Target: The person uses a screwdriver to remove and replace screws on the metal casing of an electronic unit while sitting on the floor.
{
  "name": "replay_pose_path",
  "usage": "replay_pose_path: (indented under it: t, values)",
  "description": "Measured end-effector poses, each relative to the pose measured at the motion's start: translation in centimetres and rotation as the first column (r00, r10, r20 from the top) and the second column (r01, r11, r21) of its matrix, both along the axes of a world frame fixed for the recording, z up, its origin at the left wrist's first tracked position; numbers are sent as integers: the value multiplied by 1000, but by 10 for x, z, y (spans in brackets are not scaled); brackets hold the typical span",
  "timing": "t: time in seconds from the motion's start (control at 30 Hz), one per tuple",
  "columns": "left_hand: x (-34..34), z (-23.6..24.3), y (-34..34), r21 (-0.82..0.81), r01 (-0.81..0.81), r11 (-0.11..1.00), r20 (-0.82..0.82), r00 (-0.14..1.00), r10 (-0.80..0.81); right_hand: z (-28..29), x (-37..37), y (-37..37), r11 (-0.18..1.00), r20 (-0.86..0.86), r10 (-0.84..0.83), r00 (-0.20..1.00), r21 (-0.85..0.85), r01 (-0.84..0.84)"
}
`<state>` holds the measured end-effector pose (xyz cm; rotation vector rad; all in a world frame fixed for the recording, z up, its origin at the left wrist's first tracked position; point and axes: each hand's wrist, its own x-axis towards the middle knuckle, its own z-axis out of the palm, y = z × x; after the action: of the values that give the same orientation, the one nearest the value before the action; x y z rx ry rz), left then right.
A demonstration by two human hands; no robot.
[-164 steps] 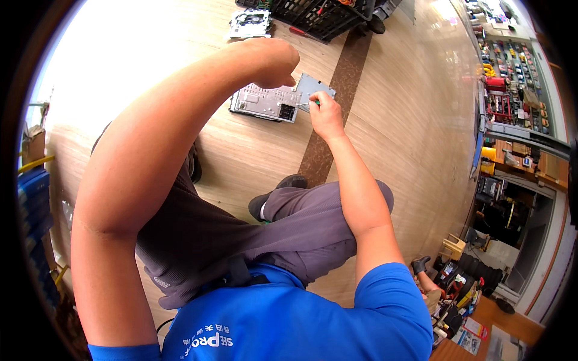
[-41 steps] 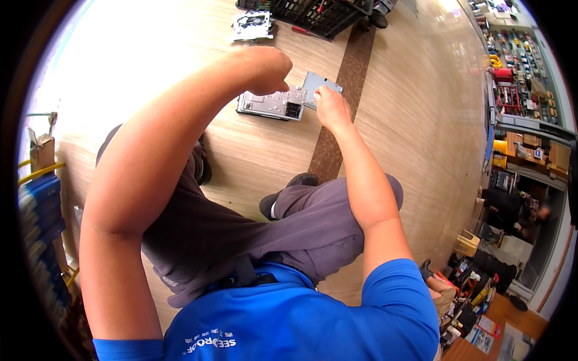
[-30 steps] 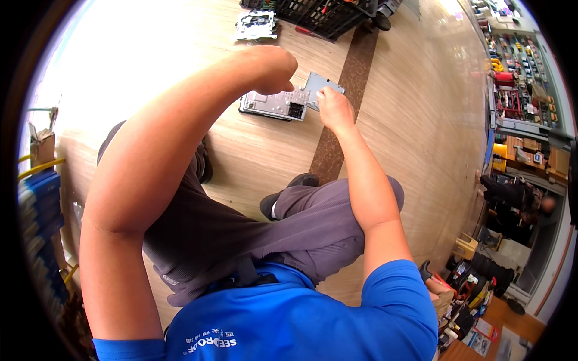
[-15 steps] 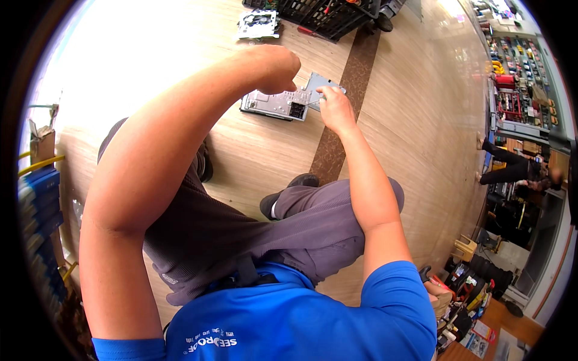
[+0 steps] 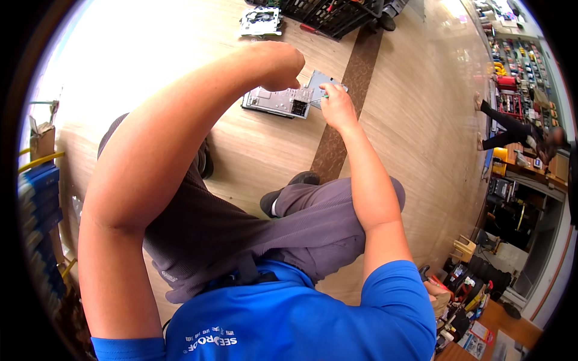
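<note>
- The metal unit (image 5: pixel 268 103) lies on the floor (image 5: pixel 259 144) beyond the person's feet, with a dark square socket (image 5: pixel 299 107) near its right end.
- A grey plate (image 5: pixel 320 79) sits at an angle by that end, partly behind the right hand.
- The right hand (image 5: pixel 338 107) has a narrow grip, holding a thin tool (image 5: pixel 326 94) with green on it, the shaft directed left towards the unit.
- The left hand (image 5: pixel 283 67) is bent over the unit's far side; its grip is hidden, so I cannot tell its state.
- Farther off lie a silver part (image 5: pixel 262 21) and a black crate (image 5: pixel 334 17).
</note>
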<state>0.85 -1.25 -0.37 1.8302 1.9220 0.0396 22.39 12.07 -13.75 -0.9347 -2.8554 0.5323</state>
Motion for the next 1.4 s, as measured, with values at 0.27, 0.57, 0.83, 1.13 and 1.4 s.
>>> replay_pose_path:
  t: [0.27, 0.57, 0.83, 1.13, 1.4]
  values:
    - [0, 3, -2, -8, 5, 1000, -16, 1000, -5, 10, -5, -3, 981, 169, -161, 972, -84, 177]
    - [0, 2, -2, -8, 3, 1000, -17, 1000, -3, 4, -6, -6, 992, 120, -122, 985, -11, 124]
    - [1, 5, 0, -26, 8, 1000, -22, 1000, -8, -3, 0, 2, 998, -27, 56, 998, -7, -57]
    - [-1, 1, -2, -15, 0, 1000, 21, 1000, 1, 6, -6, -6, 999, 67, -35, 997, -29, 37]
    - [0, 2, 1, -40, 35, 999, -17, 999, -36, 13, -8, -6, 999, 143, -42, 989, 34, 38]
